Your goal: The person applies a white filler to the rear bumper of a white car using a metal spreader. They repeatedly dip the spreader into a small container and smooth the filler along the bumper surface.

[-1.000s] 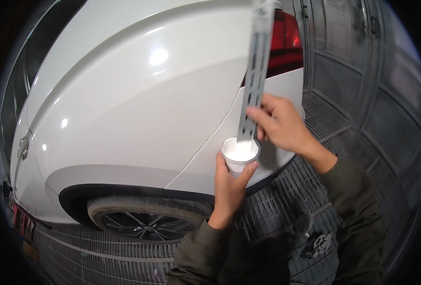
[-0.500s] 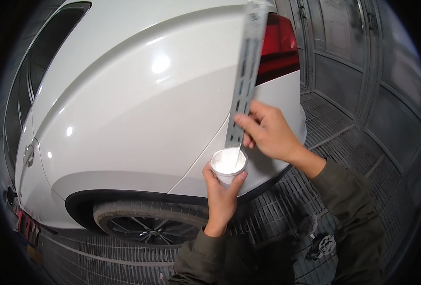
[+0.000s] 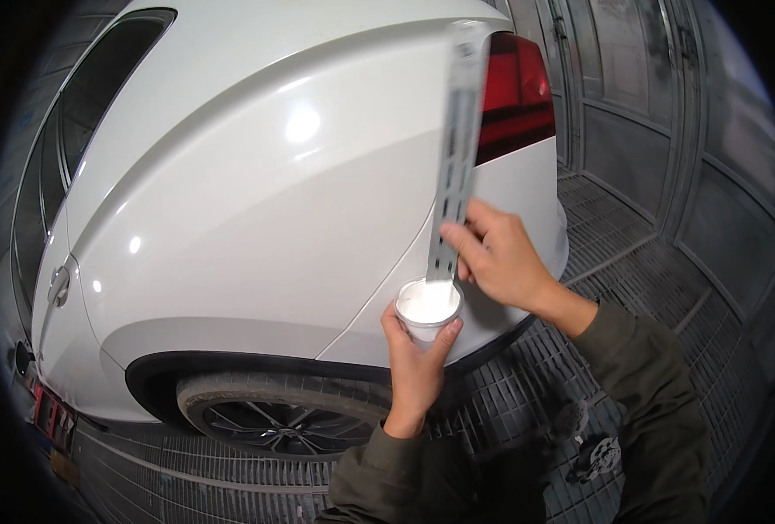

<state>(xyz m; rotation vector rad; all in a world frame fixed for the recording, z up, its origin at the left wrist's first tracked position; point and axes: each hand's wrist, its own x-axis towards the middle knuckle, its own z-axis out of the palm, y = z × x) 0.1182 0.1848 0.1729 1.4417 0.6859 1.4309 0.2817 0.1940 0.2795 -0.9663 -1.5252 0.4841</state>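
Grey and flat, the slotted mixing stick (image 3: 461, 157) stands nearly upright in the view, its long axis running from the top centre down to the cup (image 3: 426, 333), with the upper end leaning slightly to the right. Its lower end points down into the white liquid (image 3: 422, 302) inside the cup; the upper end points away from the person, blurred, beside the red tail lamp (image 3: 518, 98). Rows of dark slots run along that same axis. The right hand (image 3: 498, 255) is closed on the stick's lower part, just above the cup, thumb lying across the near face. The left hand (image 3: 415, 365) is wrapped around the cup from below, thumb on its right side, with the round mouth facing up. Both are held in front of the white car's rear side panel (image 3: 256, 218), above the rear wheel (image 3: 287, 428) and to its right.
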